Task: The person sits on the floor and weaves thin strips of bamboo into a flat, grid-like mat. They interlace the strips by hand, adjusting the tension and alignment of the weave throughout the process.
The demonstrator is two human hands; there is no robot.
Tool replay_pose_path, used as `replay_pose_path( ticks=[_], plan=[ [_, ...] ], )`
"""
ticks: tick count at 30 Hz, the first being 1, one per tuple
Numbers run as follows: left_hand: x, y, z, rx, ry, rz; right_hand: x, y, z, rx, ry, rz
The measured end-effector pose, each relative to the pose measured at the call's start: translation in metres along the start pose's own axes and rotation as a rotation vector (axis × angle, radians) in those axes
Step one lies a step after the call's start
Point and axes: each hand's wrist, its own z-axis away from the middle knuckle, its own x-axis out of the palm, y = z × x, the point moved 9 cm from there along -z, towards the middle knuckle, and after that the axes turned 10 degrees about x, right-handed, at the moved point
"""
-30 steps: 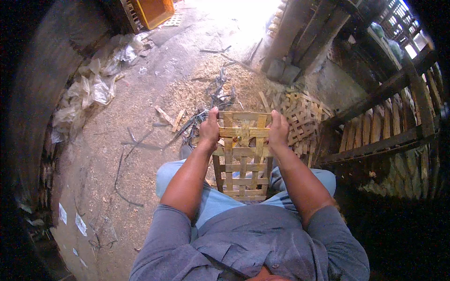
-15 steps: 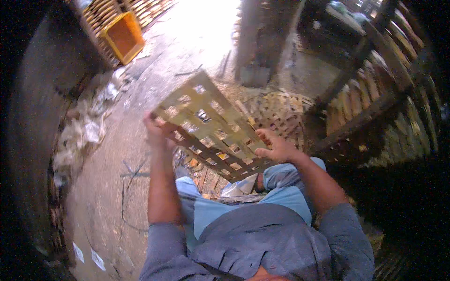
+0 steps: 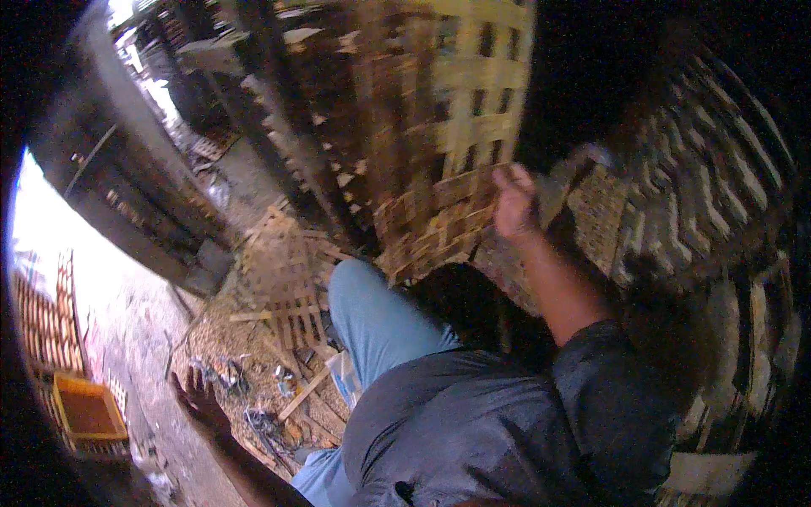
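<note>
My left hand (image 3: 201, 407) is low at the left, fingers spread, holding nothing, above littered ground. My right hand (image 3: 516, 207) is raised at the right of centre, blurred. Its fingers are beside the right edge of a slatted lattice wood panel (image 3: 435, 224), and I cannot tell whether they grip it. The panel leans upright, slightly tilted, in front of a tall stack of pale slatted wooden crates or panels (image 3: 477, 80).
Wood slats (image 3: 291, 325) and scraps litter the ground by my knee. A yellow crate (image 3: 89, 407) stands at the far left. Dark posts (image 3: 296, 118) rise ahead. More stacked slatted wood (image 3: 701, 160) fills the right side, and a dark hollow (image 3: 481, 300) lies beyond my lap.
My view has turned to the right. The lattice panel, gripped by both hands before, is now at the stack on the right. My left hand has come off it and opened.
</note>
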Motion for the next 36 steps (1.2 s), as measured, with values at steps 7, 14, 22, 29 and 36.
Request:
replay_pose_path(
  ticks=[7, 14, 22, 29, 36],
  plan=[
    [0.004, -0.086, 0.054, -0.384, 0.245, -0.085, -0.353, -0.14, 0.048, -0.142, 0.389, 0.277],
    [-0.082, -0.148, 0.063, -0.459, 0.211, -0.137, -0.459, -0.145, 0.095, 0.023, 1.037, 0.944],
    [-0.149, -0.165, 0.102, -0.421, 0.167, -0.201, -0.263, -0.021, 0.03, -0.486, 0.436, 1.649],
    [-0.181, -0.168, 0.13, -0.552, 0.372, -0.301, 0.007, 0.207, 0.042, 0.282, -0.47, 0.927],
    [-0.226, -0.17, 0.167, -0.451, 0.415, -0.447, 0.353, 0.327, 0.052, 0.222, -1.201, 0.948]
  ],
)
